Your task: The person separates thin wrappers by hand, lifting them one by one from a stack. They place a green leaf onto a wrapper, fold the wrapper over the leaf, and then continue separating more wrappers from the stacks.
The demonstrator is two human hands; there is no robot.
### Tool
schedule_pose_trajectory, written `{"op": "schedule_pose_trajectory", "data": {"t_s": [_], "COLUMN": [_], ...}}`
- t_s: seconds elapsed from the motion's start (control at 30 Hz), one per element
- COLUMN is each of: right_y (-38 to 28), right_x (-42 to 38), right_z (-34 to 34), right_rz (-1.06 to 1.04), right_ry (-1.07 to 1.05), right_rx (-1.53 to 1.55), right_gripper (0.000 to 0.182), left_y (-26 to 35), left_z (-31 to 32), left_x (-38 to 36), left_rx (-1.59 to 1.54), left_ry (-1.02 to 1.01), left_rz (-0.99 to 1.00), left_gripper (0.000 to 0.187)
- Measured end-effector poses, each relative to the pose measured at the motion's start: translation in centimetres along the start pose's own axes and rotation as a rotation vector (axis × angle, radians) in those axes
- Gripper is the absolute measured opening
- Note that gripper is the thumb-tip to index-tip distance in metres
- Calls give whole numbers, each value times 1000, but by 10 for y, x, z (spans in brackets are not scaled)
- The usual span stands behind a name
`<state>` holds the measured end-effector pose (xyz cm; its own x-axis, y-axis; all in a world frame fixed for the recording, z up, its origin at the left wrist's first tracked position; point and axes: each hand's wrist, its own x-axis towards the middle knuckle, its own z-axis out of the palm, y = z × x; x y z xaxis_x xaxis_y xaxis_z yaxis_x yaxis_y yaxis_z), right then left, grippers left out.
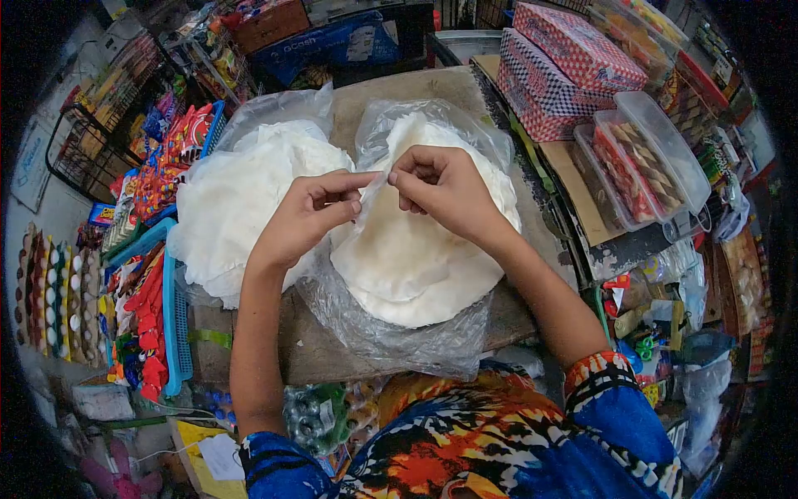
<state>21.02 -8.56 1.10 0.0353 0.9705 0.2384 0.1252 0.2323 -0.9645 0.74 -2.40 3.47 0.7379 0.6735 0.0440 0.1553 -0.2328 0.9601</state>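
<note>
Two stacks of thin, round white spring roll wrappers lie on clear plastic. The right stack (424, 266) is directly under my hands, and the left stack (237, 208) spreads out beside my left forearm. Between my hands, the edge of one wrapper (373, 200) is lifted off the right stack. My left hand (318, 212) pinches that edge between thumb and forefinger. Close beside it, my right hand (440, 187) has its fingertips closed on the same raised edge. A crumpled clear plastic bag (416, 345) sticks out from under the right stack.
A wooden table (316, 345) carries both stacks. Blue baskets (177, 324) of packaged snacks stand at the left, with egg trays (62, 291) beyond. At the right are red checkered boxes (565, 75) and clear plastic containers (640, 158) of food.
</note>
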Motion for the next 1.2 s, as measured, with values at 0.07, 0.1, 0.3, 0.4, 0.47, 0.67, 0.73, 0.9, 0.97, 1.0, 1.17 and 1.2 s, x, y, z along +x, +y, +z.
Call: {"op": "schedule_pose_trajectory", "data": {"t_s": [0.07, 0.1, 0.3, 0.4, 0.47, 0.67, 0.73, 0.9, 0.97, 1.0, 1.17, 1.2], "right_y": [-1, -1, 4, 4, 2, -3, -3, 1, 1, 1, 3, 2], "right_x": [0, 0, 1, 1, 1, 2, 2, 3, 3, 2, 3, 2], "right_z": [-1, -1, -3, -1, -1, -4, -4, -5, -6, -6, -6, -6], "right_rz": [-7, -13, -57, -77, -56, 55, 60, 28, 23, 18, 13, 16], "right_ry": [1, 1, -29, 19, 23, 52, 65, 62, 58, 54, 45, 42], "right_rx": [-24, -48, -97, -76, -67, -45, -54, -189, -192, -194, -157, -160], "right_gripper": [17, 15, 15, 17, 20, 40, 45, 39, 37, 34, 32, 32], "left_y": [3, 4, 1, 0, 1, -1, -1, -1, -1, -1, -3, -3], "left_z": [2, 2, 0, 0, 1, 3, 3, 4, 5, 5, 3, 3], "left_x": [-1, -1, -1, -1, -1, 0, 0, 0, 0, 1, 1, 1], "left_rx": [-10, -21, -8, -3, -1, -7, -12, -7, 1, 9, 25, 31], "left_ry": [9, 19, -9, -12, -15, -52, -68, -69, -72, -74, -84, -88], "left_rz": [-16, -31, -23, -16, -17, -33, -40, -28, -32, -36, -29, -30], "left_gripper": [40, 40, 38, 37, 37, 36, 37, 36, 35, 35, 35, 35]}}
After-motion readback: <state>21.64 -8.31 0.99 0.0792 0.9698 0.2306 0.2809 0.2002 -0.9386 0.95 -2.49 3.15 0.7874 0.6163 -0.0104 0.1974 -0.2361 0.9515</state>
